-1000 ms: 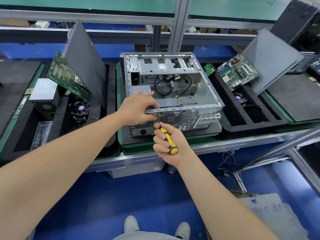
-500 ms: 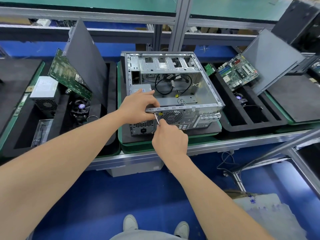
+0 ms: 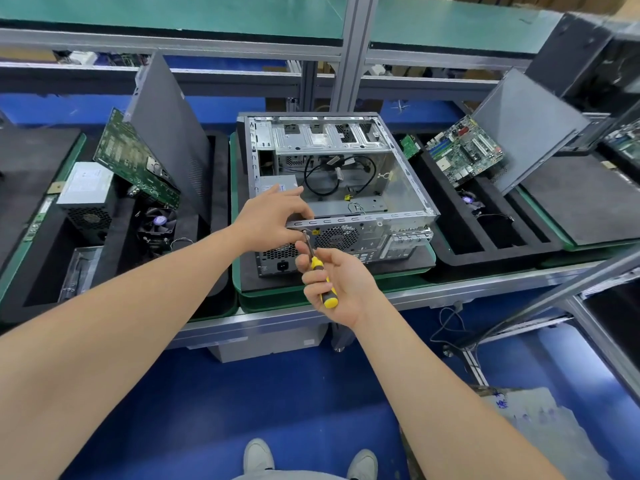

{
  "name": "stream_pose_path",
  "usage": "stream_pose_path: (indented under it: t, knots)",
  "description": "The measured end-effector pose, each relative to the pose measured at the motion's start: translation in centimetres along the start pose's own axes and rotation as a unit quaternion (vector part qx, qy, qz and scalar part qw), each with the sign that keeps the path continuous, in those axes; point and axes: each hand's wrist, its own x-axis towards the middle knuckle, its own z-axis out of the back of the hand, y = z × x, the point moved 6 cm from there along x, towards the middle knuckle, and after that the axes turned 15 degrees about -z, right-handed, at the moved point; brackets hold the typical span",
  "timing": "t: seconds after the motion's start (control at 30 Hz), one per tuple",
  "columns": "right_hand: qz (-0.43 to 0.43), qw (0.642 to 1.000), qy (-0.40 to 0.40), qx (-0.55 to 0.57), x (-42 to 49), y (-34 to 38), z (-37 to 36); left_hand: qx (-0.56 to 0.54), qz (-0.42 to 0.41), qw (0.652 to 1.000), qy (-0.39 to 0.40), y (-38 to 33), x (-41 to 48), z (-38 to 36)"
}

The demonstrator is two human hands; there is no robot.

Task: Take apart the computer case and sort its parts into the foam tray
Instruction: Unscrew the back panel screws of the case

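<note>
The computer case [image 3: 341, 188] lies open at the desk's [image 3: 450, 294] front edge, mostly stripped; cables and power supply [image 3: 277, 183] remain. The right hand [image 3: 334, 282] grips a screwdriver [image 3: 320, 271] at a rear screw; the left hand [image 3: 273, 216], fingers curled, steadies the frame. The foam tray [image 3: 457, 249] alongside holds a board.

Bare forearms, no sleeves showing — 2 pale grey shoes [image 3: 310, 460] below, light grey trousers [image 3: 298, 476].

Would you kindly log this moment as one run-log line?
step: unscrewing rear panel | right hand: holds screwdriver, tip at screw | left hand: steadies computer case | power supply: inside
</note>
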Motion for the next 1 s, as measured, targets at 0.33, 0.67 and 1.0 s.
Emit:
stream_pose_path:
  t: [0.33,0.67,1.0]
  knots:
    - [0.121,0.969,-0.142,-0.162,0.7,1.0,1.0,0.002,-0.002,1.000,0.002,0.3,-0.1,-0.2]
    - [0.244,0.353,-0.560,-0.708,-0.9,1.5,-2.2,0.000,-0.003,1.000,0.002,0.3,0.0,-0.2]
    - [0.155,0.879,-0.292,-0.344,-0.6,2.8,0.6,-0.002,0.005,1.000,0.011,0.2,0.1,-0.1]
